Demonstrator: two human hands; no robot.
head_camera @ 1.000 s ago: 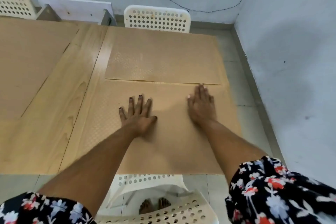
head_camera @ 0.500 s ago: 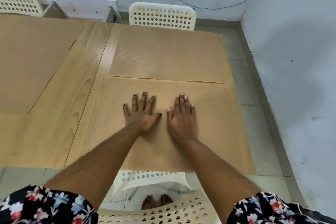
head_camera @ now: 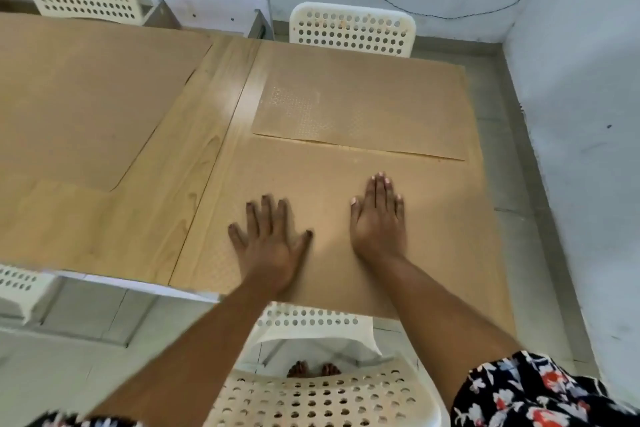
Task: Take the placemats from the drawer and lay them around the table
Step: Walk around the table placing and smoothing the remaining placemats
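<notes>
Placemat (head_camera: 443, 236) lies under left hand (head_camera: 268, 243) and right hand (head_camera: 379, 218), fingers straight, palms down.

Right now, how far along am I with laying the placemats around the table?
Done: a far placemat lies flat by the far chair, and another placemat covers the table's left part. In hand: your left hand and right hand press flat on the near placemat, smoothing it. Left: bare table shows between the mats; whether more mats wait in the drawer is out of view.
</notes>
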